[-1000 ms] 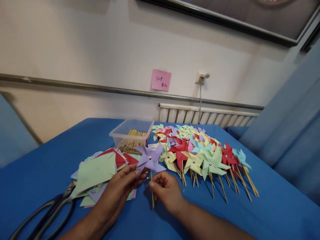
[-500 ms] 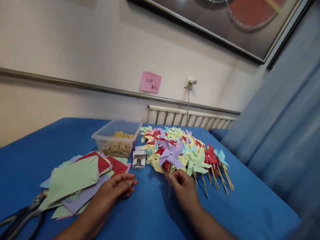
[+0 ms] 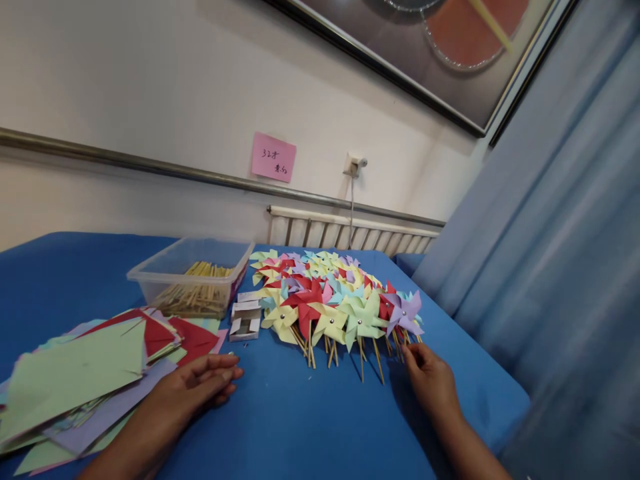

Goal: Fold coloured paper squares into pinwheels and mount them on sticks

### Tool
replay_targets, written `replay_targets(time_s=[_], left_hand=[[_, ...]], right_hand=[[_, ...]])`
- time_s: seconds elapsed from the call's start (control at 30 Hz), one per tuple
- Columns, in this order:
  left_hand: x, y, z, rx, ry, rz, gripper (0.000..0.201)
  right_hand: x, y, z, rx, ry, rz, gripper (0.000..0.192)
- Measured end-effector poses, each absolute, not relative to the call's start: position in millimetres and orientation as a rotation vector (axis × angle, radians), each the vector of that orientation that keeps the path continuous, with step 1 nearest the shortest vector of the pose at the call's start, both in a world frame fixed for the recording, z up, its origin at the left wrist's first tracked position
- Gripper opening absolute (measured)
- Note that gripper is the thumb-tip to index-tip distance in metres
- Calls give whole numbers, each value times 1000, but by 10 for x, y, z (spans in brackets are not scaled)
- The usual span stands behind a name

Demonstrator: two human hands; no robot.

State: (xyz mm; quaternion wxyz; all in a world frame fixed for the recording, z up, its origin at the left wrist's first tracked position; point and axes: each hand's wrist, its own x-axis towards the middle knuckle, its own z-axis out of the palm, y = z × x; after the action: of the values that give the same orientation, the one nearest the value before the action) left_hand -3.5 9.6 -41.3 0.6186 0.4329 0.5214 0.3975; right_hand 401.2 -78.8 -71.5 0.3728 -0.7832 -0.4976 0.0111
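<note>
The right hand [image 3: 431, 380] reaches to the near right end of a heap of paper pinwheels [image 3: 325, 297] on the blue table [image 3: 310, 427]. Its fingertips sit at the lower end of the stick of a purple pinwheel [image 3: 406, 313], which lies at the right edge of the heap, overlapping a red one and a pale blue one. The fingers are bent close together around that stick end, but from this angle I cannot tell whether they actually pinch it or only touch it. The left hand [image 3: 193, 390] lies flat on the table, palm down, fingers stretched out and slightly spread, holding nothing; its thumb side rests just beside a loose pile of coloured paper squares [image 3: 75, 380], green, red and lilac, and its wrist seems to lie over the lilac sheet at the pile's near edge. Behind the paper pile stands a clear plastic box [image 3: 193, 275] holding thin wooden sticks [image 3: 197, 293]. Between that box and the pinwheel heap sits a small white cardboard box [image 3: 245, 321], open at the top. The heap's wooden sticks point toward the person, fanned out on the cloth. On the wall behind hangs a pink note [image 3: 273, 157] above a metal rail [image 3: 125, 163].
</note>
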Motion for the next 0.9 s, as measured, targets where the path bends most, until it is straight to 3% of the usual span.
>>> replay_targets(time_s=[0.37,0.9], left_hand=[[-19,116,-440,990,1219,965,41],[37,59,-366,1061,1241,974,41]], right_hand=[[4212,-583,-756,-2180,-1327,-4,34],[4188,-604,-846,-2107,-1213,55,38]])
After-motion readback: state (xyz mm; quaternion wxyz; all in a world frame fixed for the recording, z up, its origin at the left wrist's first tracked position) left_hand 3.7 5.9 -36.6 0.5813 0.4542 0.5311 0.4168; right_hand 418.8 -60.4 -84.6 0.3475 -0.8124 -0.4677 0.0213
